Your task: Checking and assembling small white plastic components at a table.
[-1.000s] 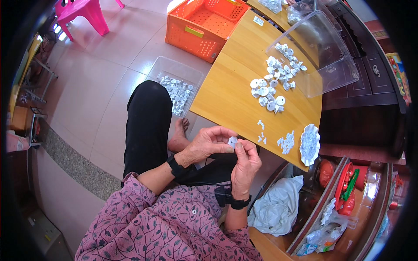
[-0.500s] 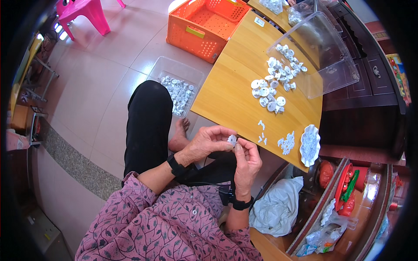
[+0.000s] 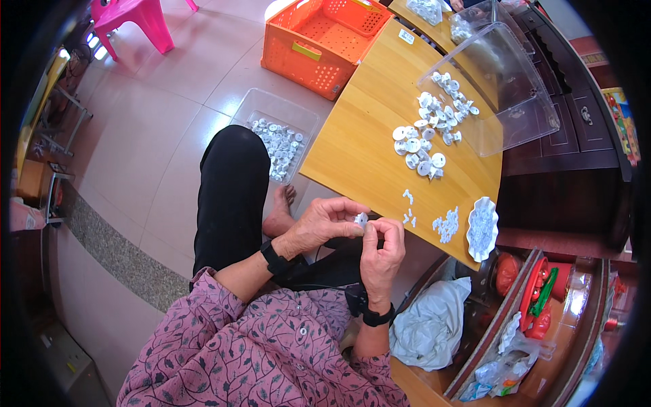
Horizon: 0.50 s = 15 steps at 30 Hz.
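Two hands are working just off the near edge of the wooden rectangular surface [image 3: 366, 136]: the left hand [image 3: 324, 224] and right hand [image 3: 382, 249] are both pinching one small white round plastic piece [image 3: 361, 219], fingers drawing closer together than a moment ago.

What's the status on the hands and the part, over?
Left hand and right hand both pinching one small white part near the wooden table edge. Nothing blocking them.

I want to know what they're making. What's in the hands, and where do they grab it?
A small white round part, pinched at its edges between the fingertips of the left hand and the right hand.
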Tool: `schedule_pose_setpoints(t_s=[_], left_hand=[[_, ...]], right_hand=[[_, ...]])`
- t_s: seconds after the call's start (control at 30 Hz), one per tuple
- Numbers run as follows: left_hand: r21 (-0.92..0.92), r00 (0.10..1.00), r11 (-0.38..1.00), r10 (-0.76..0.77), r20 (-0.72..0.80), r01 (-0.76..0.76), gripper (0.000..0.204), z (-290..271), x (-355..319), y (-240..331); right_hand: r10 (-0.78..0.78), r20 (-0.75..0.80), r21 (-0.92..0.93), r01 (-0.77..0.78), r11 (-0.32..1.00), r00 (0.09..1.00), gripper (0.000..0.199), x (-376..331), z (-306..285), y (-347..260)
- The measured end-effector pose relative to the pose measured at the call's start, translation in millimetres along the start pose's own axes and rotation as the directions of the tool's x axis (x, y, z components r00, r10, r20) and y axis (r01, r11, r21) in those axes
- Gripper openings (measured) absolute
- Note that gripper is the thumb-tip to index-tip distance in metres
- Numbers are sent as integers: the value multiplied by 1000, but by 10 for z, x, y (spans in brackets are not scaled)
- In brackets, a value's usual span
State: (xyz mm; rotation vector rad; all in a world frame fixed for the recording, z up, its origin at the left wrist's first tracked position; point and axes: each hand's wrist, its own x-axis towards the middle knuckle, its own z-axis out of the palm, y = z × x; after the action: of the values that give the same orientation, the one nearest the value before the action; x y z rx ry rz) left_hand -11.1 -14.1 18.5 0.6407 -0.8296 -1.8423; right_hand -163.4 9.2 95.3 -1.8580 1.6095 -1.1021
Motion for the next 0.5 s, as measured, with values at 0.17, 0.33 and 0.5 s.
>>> schedule_pose_setpoints(t_s=[0.17, 0.33, 0.5], left_hand=[[32, 999, 999, 38, -4, -38, 41, -1, 6, -5], [-113, 999, 993, 39, -13, -40, 39, 12, 14, -26], [-101, 999, 994, 38, -8, -38, 39, -2, 14, -13]], right_hand=[[-57, 5, -6, 58, 998, 998, 7, -4, 21, 25], [216, 75, 370, -228, 900, 974, 10, -49, 14, 67], [309, 124, 451, -330, 829, 943, 11, -68, 1, 58]])
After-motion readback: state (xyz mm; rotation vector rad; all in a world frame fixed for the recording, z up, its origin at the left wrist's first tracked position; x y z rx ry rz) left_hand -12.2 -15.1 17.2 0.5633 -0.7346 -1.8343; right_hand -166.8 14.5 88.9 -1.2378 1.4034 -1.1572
